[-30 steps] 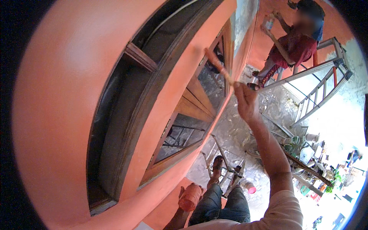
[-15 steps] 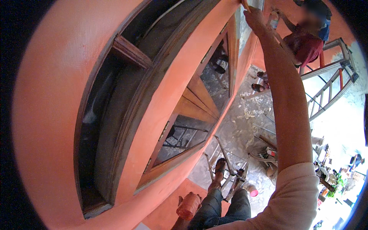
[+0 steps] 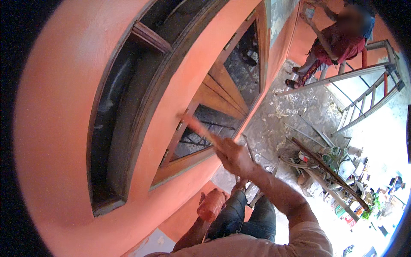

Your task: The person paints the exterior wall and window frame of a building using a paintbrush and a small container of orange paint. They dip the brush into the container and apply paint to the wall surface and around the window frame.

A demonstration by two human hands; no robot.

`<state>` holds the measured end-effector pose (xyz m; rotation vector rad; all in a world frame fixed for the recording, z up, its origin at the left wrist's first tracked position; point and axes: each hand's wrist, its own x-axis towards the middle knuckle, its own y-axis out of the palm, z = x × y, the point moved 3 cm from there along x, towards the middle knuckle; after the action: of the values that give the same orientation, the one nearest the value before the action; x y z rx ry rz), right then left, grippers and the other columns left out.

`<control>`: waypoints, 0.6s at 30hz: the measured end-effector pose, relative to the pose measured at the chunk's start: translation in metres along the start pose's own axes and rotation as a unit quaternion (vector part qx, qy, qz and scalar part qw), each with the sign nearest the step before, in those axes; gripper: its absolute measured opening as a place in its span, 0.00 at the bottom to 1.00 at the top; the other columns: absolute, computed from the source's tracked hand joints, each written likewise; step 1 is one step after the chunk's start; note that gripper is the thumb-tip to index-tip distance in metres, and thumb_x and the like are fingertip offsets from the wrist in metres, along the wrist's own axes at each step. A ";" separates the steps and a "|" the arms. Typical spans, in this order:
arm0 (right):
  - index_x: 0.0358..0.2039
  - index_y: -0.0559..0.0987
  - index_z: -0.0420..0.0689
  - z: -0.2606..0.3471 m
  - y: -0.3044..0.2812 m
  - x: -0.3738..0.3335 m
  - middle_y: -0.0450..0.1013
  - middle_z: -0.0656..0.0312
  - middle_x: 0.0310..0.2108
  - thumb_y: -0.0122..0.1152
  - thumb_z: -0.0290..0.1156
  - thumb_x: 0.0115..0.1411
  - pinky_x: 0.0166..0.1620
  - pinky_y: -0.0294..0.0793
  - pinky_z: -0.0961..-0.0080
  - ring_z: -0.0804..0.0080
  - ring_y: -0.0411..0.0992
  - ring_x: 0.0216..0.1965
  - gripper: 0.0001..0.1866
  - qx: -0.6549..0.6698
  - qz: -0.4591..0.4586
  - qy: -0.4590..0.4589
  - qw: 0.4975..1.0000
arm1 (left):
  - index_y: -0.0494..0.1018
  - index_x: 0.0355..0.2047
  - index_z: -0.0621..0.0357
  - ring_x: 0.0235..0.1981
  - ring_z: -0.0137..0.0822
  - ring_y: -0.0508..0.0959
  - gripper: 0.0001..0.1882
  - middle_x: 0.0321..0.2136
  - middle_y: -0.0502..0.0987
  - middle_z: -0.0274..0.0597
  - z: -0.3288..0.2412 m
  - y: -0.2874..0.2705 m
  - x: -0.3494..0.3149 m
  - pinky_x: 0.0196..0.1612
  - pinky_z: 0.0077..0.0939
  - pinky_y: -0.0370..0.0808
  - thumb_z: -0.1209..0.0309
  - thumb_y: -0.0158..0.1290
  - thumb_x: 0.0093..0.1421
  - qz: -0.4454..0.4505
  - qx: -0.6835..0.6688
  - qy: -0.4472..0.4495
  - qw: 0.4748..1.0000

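Note:
My right hand is closed around the handle of a paintbrush, in front of the wooden window frame. The brush's orange-coated tip reaches the orange wall strip beside the frame; whether it touches is hard to tell. Low down, by my thighs, my left hand wraps round a paint-smeared orange container, and most of that hand is behind it. What lies inside the container cannot be made out.
A recessed opening with a dark frame runs along the wall at left. Beneath me stand ladder legs, partly hidden by my arm. At the far right a co-worker in a red shirt is near a stepladder. Planks and clutter lie on the floor.
My right hand has come down and left with the brush, from high up at the far wall to the window frame. The container stays low in my left hand. The co-worker has shifted slightly.

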<state>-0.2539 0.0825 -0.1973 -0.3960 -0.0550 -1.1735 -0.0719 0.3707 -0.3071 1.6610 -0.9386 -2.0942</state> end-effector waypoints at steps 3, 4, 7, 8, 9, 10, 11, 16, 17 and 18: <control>0.62 0.72 0.40 -0.003 0.012 -0.084 0.78 0.48 0.39 0.61 0.35 0.69 0.41 0.81 0.59 0.51 0.80 0.39 0.24 0.016 -0.061 0.003 0.998 | 0.71 0.58 0.59 0.60 0.59 0.72 0.35 0.57 0.73 0.59 0.015 0.014 -0.001 0.52 0.53 0.78 0.39 0.49 0.68 -0.024 0.046 -0.005 0.999; 0.61 0.73 0.40 -0.007 0.005 -0.111 0.78 0.57 0.36 0.58 0.34 0.71 0.39 0.78 0.65 0.65 0.79 0.38 0.21 0.089 -0.039 0.169 0.981 | 0.73 0.55 0.59 0.58 0.58 0.74 0.32 0.53 0.75 0.59 0.021 0.022 0.002 0.50 0.51 0.79 0.42 0.49 0.69 -0.034 0.068 -0.008 0.997; 0.43 0.73 0.47 -0.022 -0.016 -0.173 0.71 0.68 0.30 0.62 0.29 0.67 0.29 0.68 0.78 0.79 0.68 0.27 0.07 0.421 -0.140 0.369 0.817 | 0.70 0.59 0.63 0.60 0.60 0.73 0.35 0.57 0.73 0.61 0.046 -0.012 0.029 0.59 0.55 0.73 0.42 0.49 0.69 0.001 0.022 -0.085 0.996; 0.42 0.73 0.46 -0.025 -0.022 -0.192 0.70 0.68 0.29 0.62 0.27 0.66 0.27 0.66 0.78 0.80 0.67 0.24 0.08 0.464 -0.141 0.385 0.785 | 0.69 0.60 0.65 0.60 0.61 0.72 0.36 0.58 0.72 0.62 0.050 -0.029 0.039 0.62 0.56 0.71 0.42 0.49 0.69 0.012 0.008 -0.109 0.994; 0.40 0.74 0.45 -0.051 -0.014 -0.231 0.71 0.68 0.28 0.63 0.28 0.65 0.25 0.64 0.77 0.80 0.66 0.24 0.07 0.548 -0.170 0.388 0.721 | 0.69 0.61 0.66 0.61 0.62 0.72 0.37 0.59 0.72 0.62 0.054 -0.041 0.048 0.64 0.57 0.69 0.43 0.49 0.69 0.026 -0.005 -0.132 0.991; 0.40 0.75 0.43 -0.061 -0.021 -0.253 0.72 0.67 0.29 0.64 0.28 0.65 0.24 0.64 0.77 0.80 0.66 0.23 0.06 0.479 -0.168 0.443 0.739 | 0.69 0.59 0.66 0.58 0.59 0.73 0.33 0.57 0.73 0.60 0.061 -0.032 0.053 0.63 0.55 0.70 0.46 0.49 0.69 0.021 0.014 -0.136 0.990; 0.40 0.77 0.42 -0.066 -0.025 -0.270 0.73 0.67 0.30 0.64 0.29 0.65 0.24 0.63 0.77 0.80 0.66 0.23 0.06 0.408 -0.165 0.493 0.751 | 0.70 0.57 0.66 0.55 0.57 0.75 0.30 0.54 0.74 0.58 0.066 -0.020 0.057 0.62 0.53 0.71 0.50 0.50 0.69 0.015 0.035 -0.140 0.989; 0.54 0.76 0.40 -0.084 -0.015 -0.339 0.77 0.63 0.37 0.62 0.32 0.67 0.39 0.74 0.72 0.73 0.75 0.36 0.18 0.443 -0.186 0.504 0.718 | 0.73 0.50 0.67 0.39 0.48 0.82 0.20 0.43 0.81 0.51 0.114 -0.023 0.090 0.50 0.43 0.81 0.60 0.50 0.69 0.061 0.476 0.003 0.877; 0.60 0.74 0.40 -0.088 -0.008 -0.349 0.78 0.62 0.39 0.61 0.33 0.67 0.45 0.76 0.70 0.71 0.77 0.40 0.22 0.453 -0.175 0.492 0.723 | 0.73 0.51 0.68 0.38 0.49 0.83 0.23 0.43 0.81 0.52 0.118 -0.030 0.095 0.50 0.43 0.81 0.58 0.50 0.69 0.075 0.500 0.007 0.863; 0.63 0.73 0.39 -0.070 -0.014 -0.339 0.77 0.58 0.52 0.58 0.37 0.70 0.58 0.72 0.65 0.68 0.74 0.55 0.25 0.513 -0.157 0.485 0.691 | 0.73 0.51 0.69 0.37 0.49 0.83 0.24 0.42 0.81 0.53 0.123 -0.012 0.096 0.50 0.44 0.82 0.57 0.50 0.69 0.063 0.397 -0.042 0.915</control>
<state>-0.4113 0.3551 -0.3421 1.3078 0.1530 -1.3647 -0.2131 0.3585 -0.3726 1.7594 -2.0634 -1.8020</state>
